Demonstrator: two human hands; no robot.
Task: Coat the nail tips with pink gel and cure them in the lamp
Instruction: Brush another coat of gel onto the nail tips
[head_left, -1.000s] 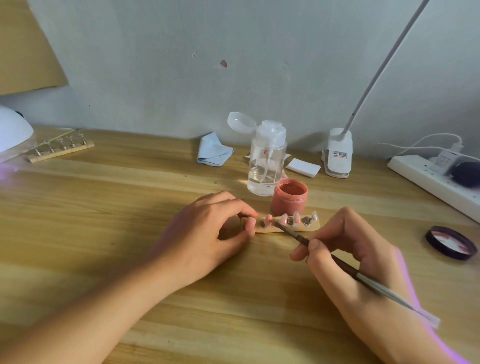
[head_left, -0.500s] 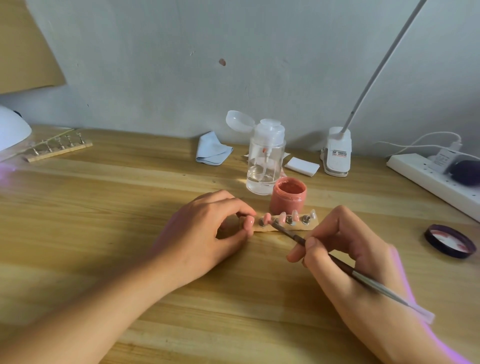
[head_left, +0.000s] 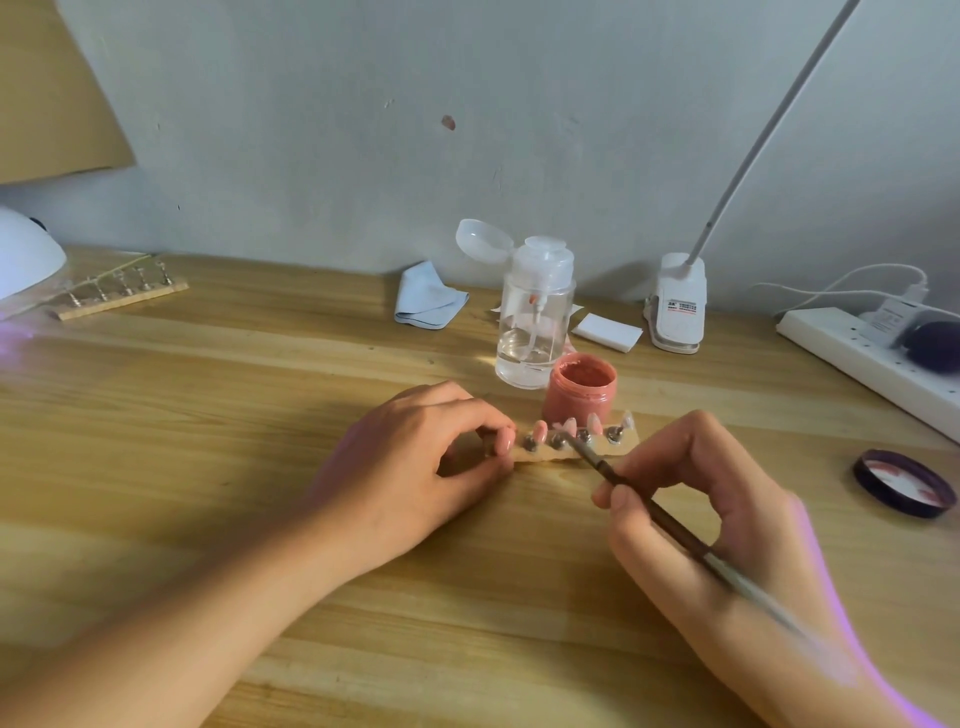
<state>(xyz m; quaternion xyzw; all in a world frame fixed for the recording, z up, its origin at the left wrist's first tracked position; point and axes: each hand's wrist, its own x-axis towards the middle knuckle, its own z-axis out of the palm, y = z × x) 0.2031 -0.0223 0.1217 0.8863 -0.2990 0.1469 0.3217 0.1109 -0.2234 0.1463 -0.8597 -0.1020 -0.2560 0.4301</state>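
Right hand (head_left: 717, 499) holds the thin brush (head_left: 654, 506) like a pen, thumb and fingers curled round its dark shaft. Compared with one second ago, the brush point has gone a little to the right along the row of nail tips (head_left: 595, 422), from the gap after the first visible tip to the second one. The left hand (head_left: 415, 457) has not shifted; its thumb and forefinger still pinch the left end of the wooden strip (head_left: 550, 456) that carries the tips, at the centre of the frame. That end of the strip is hidden under the fingers, so I cannot tell if one more tip stands there. The bristles are too small to see if they touch the tip. The back end of the brush is blurred over the wrist. The white curing lamp (head_left: 26, 254) is cut off by the left edge, and the power strip (head_left: 857, 353) by the right edge. Just behind the strip stands the open jar of pink gel (head_left: 581, 395), and behind that a clear pump bottle (head_left: 535, 322) with its cap flipped up. The dark jar lid (head_left: 904, 483) lies at the right on the wooden table (head_left: 208, 415). A second strip (head_left: 122, 296) lies beside the curing lamp. Near the wall are a folded blue cloth (head_left: 428, 301), a white pad (head_left: 608, 331) and the clip base of a desk lamp (head_left: 675, 306).
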